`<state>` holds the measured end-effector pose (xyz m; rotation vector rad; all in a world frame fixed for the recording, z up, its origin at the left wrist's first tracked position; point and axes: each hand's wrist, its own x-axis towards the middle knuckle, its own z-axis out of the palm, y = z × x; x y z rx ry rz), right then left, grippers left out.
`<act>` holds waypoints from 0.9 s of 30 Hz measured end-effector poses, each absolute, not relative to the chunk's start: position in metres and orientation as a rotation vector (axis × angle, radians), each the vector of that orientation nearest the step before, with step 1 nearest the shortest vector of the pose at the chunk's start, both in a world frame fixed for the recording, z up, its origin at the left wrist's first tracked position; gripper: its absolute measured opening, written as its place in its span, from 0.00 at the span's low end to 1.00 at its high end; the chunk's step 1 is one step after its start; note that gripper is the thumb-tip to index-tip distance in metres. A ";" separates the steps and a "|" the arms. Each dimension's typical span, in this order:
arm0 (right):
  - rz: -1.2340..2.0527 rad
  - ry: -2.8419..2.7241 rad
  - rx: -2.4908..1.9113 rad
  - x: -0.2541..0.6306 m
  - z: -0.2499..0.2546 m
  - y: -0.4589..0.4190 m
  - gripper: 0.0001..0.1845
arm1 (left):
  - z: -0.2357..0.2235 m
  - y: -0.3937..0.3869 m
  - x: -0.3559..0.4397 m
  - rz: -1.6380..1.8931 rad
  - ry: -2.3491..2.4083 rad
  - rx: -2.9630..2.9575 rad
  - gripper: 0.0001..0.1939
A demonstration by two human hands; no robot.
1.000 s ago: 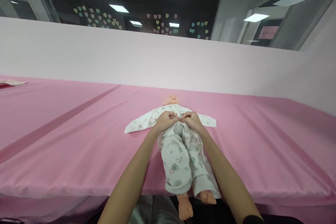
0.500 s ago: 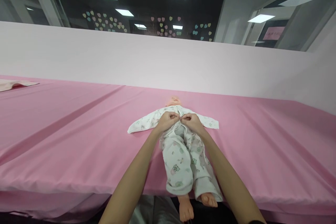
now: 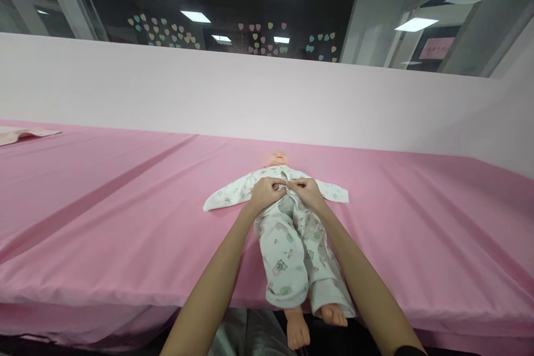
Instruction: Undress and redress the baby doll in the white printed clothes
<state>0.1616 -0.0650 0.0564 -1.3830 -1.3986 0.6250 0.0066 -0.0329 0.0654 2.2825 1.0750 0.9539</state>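
A baby doll (image 3: 278, 159) lies on its back, head away from me, its feet sticking out past the near edge of the bed. It wears a white printed baby shirt (image 3: 233, 193) with the sleeves spread to both sides, and matching printed trousers (image 3: 283, 261). Over the doll's chest, my left hand (image 3: 267, 192) pinches the front of the shirt. Close beside it, my right hand (image 3: 306, 190) pinches the shirt's other side, fingertips almost touching those of the left. Whatever fastening lies between the fingertips is too small to make out.
A pink sheet (image 3: 125, 206) covers the bed, with creases running across it. At the far left lies a pale folded cloth (image 3: 25, 134). A white wall (image 3: 250, 100) rises behind the bed, below a dark window (image 3: 233, 0) with heart stickers.
Both hands stay at the shirt front, with only small shifts of the fingers. The view has tilted very slightly; the doll lies as before.
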 end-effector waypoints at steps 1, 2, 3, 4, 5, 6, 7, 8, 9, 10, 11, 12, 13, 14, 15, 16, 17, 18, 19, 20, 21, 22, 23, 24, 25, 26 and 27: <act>0.569 -1.419 -1.403 0.160 0.056 -0.066 0.15 | 0.065 -0.033 0.007 0.964 1.091 2.301 0.13; 0.516 -1.436 -1.420 0.158 0.056 -0.066 0.14 | 0.064 -0.033 0.008 0.973 1.106 2.314 0.13; 0.472 -1.446 -1.432 0.156 0.056 -0.067 0.14 | 0.064 -0.033 0.008 0.978 1.118 2.323 0.14; 0.445 -1.448 -1.438 0.154 0.056 -0.068 0.13 | 0.063 -0.033 0.009 0.981 1.125 2.329 0.14; 0.434 -1.442 -1.444 0.152 0.055 -0.069 0.12 | 0.063 -0.034 0.009 0.986 1.131 2.327 0.14; 0.441 -1.418 -1.445 0.150 0.056 -0.069 0.11 | 0.063 -0.034 0.010 0.992 1.134 2.323 0.14; 0.464 -1.382 -1.441 0.149 0.056 -0.069 0.11 | 0.063 -0.034 0.011 1.002 1.137 2.316 0.13; 0.494 -1.335 -1.433 0.148 0.056 -0.069 0.10 | 0.063 -0.034 0.012 1.010 1.129 2.308 0.13; 0.530 -1.282 -1.419 0.149 0.057 -0.069 0.10 | 0.062 -0.033 0.012 1.017 1.105 2.296 0.14; 0.564 -1.226 -1.404 0.151 0.057 -0.067 0.10 | 0.062 -0.031 0.012 1.036 1.070 2.266 0.15; 0.588 -1.167 -1.392 0.155 0.057 -0.066 0.09 | 0.060 -0.028 0.011 1.076 1.034 2.206 0.17; 0.598 -1.103 -1.391 0.161 0.057 -0.064 0.10 | 0.058 -0.023 0.009 1.145 1.012 2.110 0.18; 0.593 -1.032 -1.403 0.169 0.057 -0.061 0.09 | 0.056 -0.016 0.004 1.250 1.029 1.969 0.18; 0.577 -0.946 -1.421 0.180 0.056 -0.059 0.09 | 0.053 -0.008 -0.002 1.391 1.103 1.771 0.16; 0.550 -0.854 -1.445 0.192 0.055 -0.057 0.07 | 0.049 0.000 -0.010 1.539 1.215 1.538 0.13; 0.511 -0.766 -1.472 0.206 0.054 -0.056 0.06 | 0.046 0.009 -0.020 1.678 1.349 1.287 0.09; 0.461 -0.685 -1.501 0.218 0.053 -0.055 0.06 | 0.043 0.016 -0.030 1.793 1.498 1.019 0.07; 0.401 -0.617 -1.528 0.229 0.051 -0.055 0.08 | 0.041 0.021 -0.040 1.865 1.602 0.869 0.09; 0.331 -0.563 -1.549 0.238 0.050 -0.055 0.10 | 0.040 0.024 -0.047 1.958 1.702 0.764 0.13; 0.259 -0.528 -1.564 0.242 0.050 -0.056 0.13 | 0.040 0.024 -0.052 2.057 1.776 0.738 0.16; 0.192 -0.513 -1.565 0.241 0.050 -0.057 0.16 | 0.041 0.022 -0.053 2.157 1.804 0.801 0.18; 0.126 -0.544 -1.550 0.237 0.050 -0.057 0.19 | 0.043 0.017 -0.049 2.241 1.780 0.936 0.17; 0.069 -0.637 -1.521 0.228 0.049 -0.058 0.21 | 0.044 0.012 -0.042 2.272 1.696 1.153 0.16; 0.032 -0.789 -1.481 0.217 0.048 -0.057 0.23 | 0.045 0.006 -0.032 2.224 1.552 1.421 0.15; 0.007 -1.006 -1.431 0.204 0.047 -0.056 0.24 | 0.046 0.000 -0.019 2.090 1.379 1.706 0.15; 0.007 -1.253 -1.386 0.191 0.045 -0.055 0.25 | 0.045 -0.006 -0.007 1.896 1.225 1.962 0.16; 0.010 -1.483 -1.357 0.180 0.042 -0.053 0.25 | 0.044 -0.011 0.004 1.683 1.115 2.162 0.17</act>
